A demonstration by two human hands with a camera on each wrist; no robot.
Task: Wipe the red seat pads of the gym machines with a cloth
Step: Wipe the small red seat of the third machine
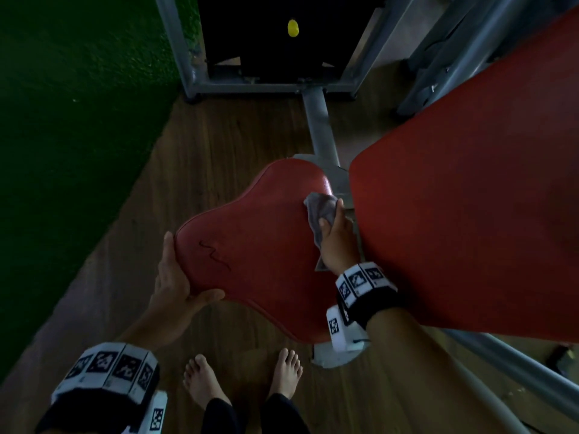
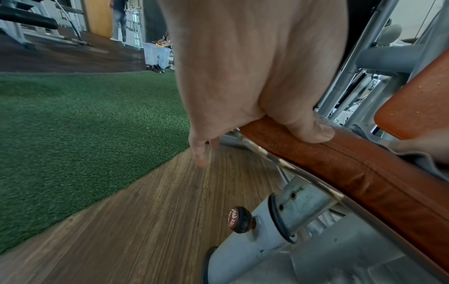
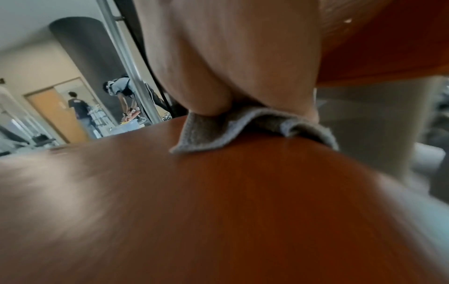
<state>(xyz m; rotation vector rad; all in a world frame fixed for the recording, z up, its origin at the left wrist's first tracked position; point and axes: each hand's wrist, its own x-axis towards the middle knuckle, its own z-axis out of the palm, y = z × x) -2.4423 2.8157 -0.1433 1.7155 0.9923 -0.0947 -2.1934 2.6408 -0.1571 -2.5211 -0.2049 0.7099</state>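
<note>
Wiping is mid-way: right hand (image 1: 336, 242) presses the grey cloth (image 1: 319, 211) at frame centre; left hand (image 1: 175, 277) clasps the red seat pad (image 1: 257, 245); the backrest (image 1: 470, 198), right, looks unwiped.

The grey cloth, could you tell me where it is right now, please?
In the head view, the grey cloth lies under the right hand at the far right edge of the red seat pad, beside the larger red back pad.

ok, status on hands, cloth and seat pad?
Left hand grips near corner of red vinyl seat pad. Right hand presses grey cloth onto pad's far edge, beside big red back pad. Nothing blocking.
</note>
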